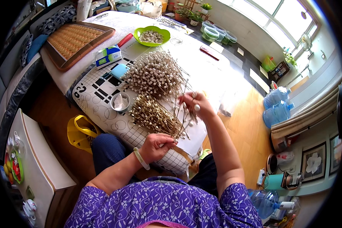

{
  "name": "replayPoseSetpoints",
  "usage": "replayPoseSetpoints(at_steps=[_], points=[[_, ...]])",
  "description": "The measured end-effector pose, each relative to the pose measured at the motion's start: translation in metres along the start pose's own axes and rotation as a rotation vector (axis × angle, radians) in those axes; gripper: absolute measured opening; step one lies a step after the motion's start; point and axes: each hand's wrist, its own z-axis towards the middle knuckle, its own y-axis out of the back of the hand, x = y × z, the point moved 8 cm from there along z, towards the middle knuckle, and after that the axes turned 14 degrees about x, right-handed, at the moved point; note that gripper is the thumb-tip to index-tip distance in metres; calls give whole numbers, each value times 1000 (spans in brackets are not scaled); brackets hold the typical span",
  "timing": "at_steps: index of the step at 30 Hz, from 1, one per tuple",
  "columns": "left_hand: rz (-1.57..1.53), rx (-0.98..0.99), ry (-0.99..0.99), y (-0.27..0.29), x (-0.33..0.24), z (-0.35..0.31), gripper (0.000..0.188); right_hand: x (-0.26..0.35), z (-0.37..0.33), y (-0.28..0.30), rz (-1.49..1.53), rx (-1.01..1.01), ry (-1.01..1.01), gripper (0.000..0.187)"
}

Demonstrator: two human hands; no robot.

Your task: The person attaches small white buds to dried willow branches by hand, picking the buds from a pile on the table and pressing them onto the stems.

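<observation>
At the lower end of the slanting smaller bundle (pixel 152 114), the nearer left hand (pixel 156 147) pinches stems (pixel 175 117); right of the bundle, the curled right hand (pixel 198 105) does too.

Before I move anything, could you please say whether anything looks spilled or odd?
Nothing stands out: the green bowl sits upright, and both the larger bundle and smaller bundle of dried stems lie on the table.
</observation>
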Motion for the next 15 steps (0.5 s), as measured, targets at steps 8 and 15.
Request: replayPoseSetpoints(at_steps=[8, 15], points=[[14, 2, -73, 12, -4, 1, 9, 70, 112, -30, -1445, -415, 358, 28], [35, 19, -75, 7, -5, 3, 7, 32, 128, 7, -653, -704, -12, 39]])
